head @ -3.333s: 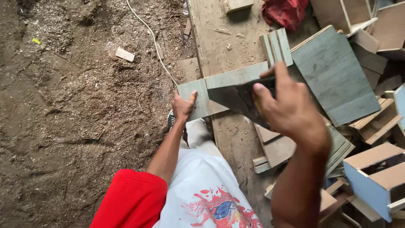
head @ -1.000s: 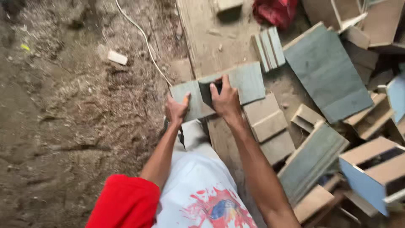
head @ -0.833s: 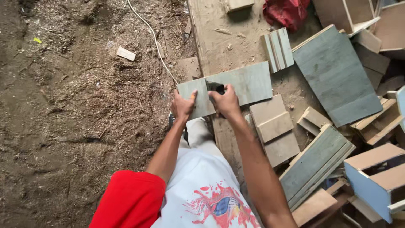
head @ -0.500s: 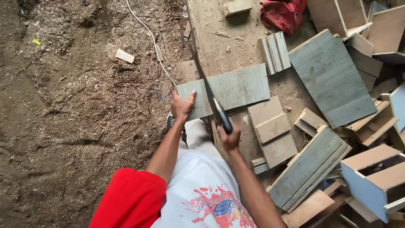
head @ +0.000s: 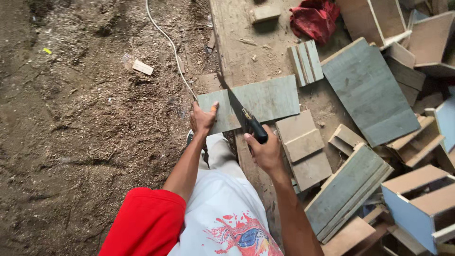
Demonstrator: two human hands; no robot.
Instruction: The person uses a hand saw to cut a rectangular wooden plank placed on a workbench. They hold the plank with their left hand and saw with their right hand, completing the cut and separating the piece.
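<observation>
A grey-green board (head: 251, 103) lies flat just above the centre of the frame, across a long wooden plank (head: 237, 42) that runs from the top edge down toward the person. The board's left end juts past the plank's left edge, over bare ground strewn with sawdust (head: 85, 132), which fills the whole left half and leaves wide open room there. To the right the space is crowded: tan offcuts (head: 303, 147) touch the board's lower right corner, and a large grey panel (head: 369, 92), stacked grey boards (head: 348, 189) and open wooden boxes (head: 417, 199) fill the right side. A white cord (head: 173, 52) trails from the top edge to the board's left end.

The left hand (head: 203, 119) presses on the board's lower left edge, fingers spread flat on it. The right hand (head: 265, 151), below the board's near edge, is clenched around the black handle of a handsaw (head: 244, 116), whose blade slants up-left across the board.
</observation>
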